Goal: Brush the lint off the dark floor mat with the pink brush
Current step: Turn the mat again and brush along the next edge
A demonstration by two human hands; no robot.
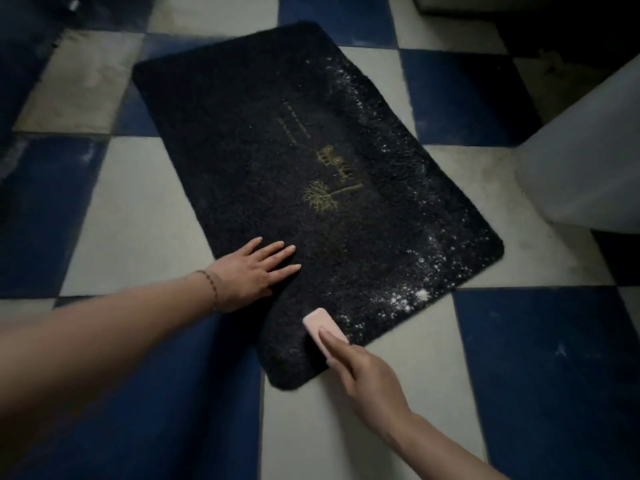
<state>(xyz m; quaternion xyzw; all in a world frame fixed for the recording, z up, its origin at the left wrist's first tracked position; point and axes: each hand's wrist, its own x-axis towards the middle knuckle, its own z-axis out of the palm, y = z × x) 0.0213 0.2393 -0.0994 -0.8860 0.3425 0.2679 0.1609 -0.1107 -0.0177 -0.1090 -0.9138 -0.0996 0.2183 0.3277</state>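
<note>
On the checkered floor (145, 209), we press the dark floor mat (242, 140) with flat left hand (252, 271), right hand (367, 379) gripping the pink brush (323, 329) at its near edge, while white lint (408, 285) remains along the right edge.

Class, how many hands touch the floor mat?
1: the left hand lies flat on the dark floor mat. The right hand holds only the pink brush there.
</note>
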